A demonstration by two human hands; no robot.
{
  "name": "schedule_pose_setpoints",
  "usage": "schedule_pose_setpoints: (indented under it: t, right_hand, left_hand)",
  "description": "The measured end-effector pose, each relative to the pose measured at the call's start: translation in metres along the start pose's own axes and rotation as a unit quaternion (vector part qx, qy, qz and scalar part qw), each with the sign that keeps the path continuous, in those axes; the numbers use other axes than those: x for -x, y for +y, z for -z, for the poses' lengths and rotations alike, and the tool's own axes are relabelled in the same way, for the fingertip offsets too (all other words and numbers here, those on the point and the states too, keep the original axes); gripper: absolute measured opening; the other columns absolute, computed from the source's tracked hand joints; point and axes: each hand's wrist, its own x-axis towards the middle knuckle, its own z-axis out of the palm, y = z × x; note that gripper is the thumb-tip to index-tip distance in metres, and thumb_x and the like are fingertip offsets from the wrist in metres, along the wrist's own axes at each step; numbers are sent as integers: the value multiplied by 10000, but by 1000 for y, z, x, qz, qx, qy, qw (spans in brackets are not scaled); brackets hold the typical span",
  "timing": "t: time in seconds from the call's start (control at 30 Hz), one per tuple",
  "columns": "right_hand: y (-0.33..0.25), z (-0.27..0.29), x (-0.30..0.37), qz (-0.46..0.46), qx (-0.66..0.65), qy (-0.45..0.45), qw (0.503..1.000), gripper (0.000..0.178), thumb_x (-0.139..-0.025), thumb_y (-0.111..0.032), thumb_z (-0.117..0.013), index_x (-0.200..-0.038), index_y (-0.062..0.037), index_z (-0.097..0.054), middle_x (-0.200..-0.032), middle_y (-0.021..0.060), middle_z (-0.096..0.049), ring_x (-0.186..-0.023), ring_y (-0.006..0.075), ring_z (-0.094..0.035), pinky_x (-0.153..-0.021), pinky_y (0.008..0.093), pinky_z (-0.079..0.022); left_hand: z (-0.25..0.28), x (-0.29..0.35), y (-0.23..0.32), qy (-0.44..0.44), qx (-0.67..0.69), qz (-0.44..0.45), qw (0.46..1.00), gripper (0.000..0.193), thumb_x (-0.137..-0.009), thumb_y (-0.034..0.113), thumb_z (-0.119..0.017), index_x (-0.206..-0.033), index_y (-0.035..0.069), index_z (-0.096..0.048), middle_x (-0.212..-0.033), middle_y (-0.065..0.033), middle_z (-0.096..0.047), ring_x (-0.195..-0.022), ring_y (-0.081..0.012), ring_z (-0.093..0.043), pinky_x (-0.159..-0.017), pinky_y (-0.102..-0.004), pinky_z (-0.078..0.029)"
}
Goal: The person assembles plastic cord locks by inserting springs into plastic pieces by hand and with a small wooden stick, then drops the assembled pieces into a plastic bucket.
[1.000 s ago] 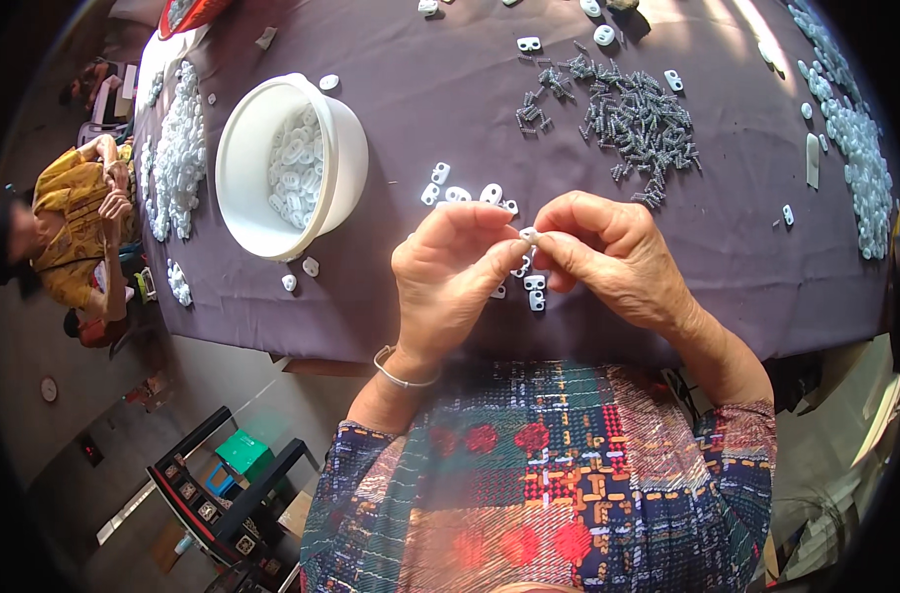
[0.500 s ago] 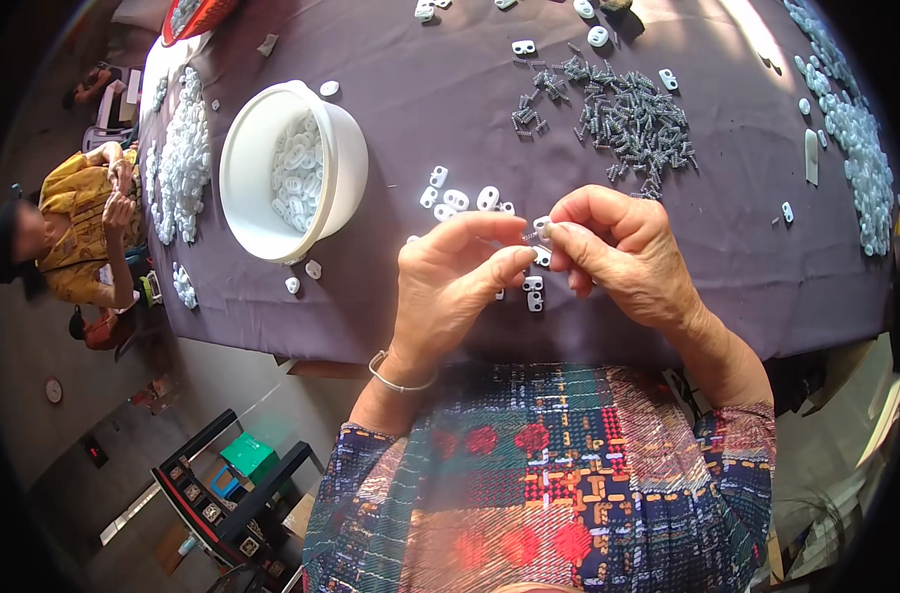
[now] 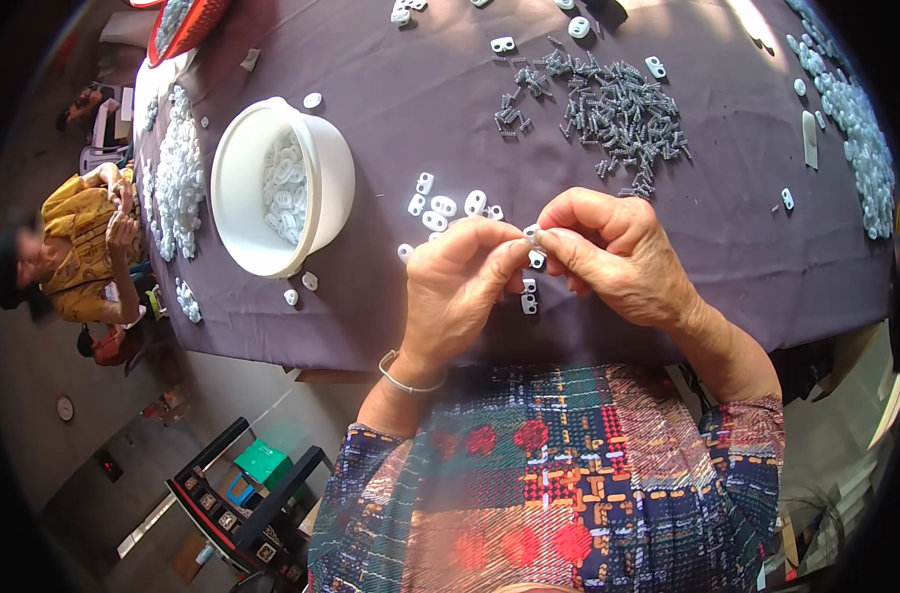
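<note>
My right hand [image 3: 623,259] pinches a small white plastic cord lock [image 3: 531,230] between thumb and forefinger. The fingertips of my left hand [image 3: 458,269] come together at its left side, also in a pinch. A thin metal spring showed there a moment ago; now the fingertips hide it. Close beneath the hands lie more cord locks [image 3: 529,296] with dark round holes. Just beyond my left hand, several white oval pieces [image 3: 443,206] are scattered on the cloth. A loose heap of small dark metal springs [image 3: 623,119] lies beyond my right hand.
A white bowl [image 3: 333,188] at the left holds white plastic parts. Heaps of white parts lie along the left [image 3: 180,178] and right [image 3: 865,158] of the dark tablecloth [image 3: 410,109]. A red basket [image 3: 198,28] stands far left. Another person [image 3: 89,227] sits beyond the left edge.
My left fingertips have closed in on the cord lock in my right hand, and the spring between them has gone out of sight. The whole view has shifted slightly.
</note>
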Motion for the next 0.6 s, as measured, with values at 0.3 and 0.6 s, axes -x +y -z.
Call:
schedule_pose_setpoints:
  t: [0.3,0.6]
  right_hand:
    - [2,-5,-1,21,26,8,999,102,-888,-117,-556,-883,-21,-590,-658,-19,-559,-557,20,-489,-480,161,-398]
    - [-4,6,-3,1,-114,58,992,98,-867,-107,-587,-880,-10,-588,-643,0,-577,-510,30,-500,-435,167,-403]
  left_hand:
    - [0,3,2,14,-6,-14,1000,75,-832,65,-632,-857,-6,-635,-679,0,-592,-563,-37,-525,-473,-160,-396]
    - [42,-7,-14,188,-233,-151,942,143,-738,-32,-657,-871,9,-627,-760,-25,-577,-634,-76,-523,-544,-195,-406]
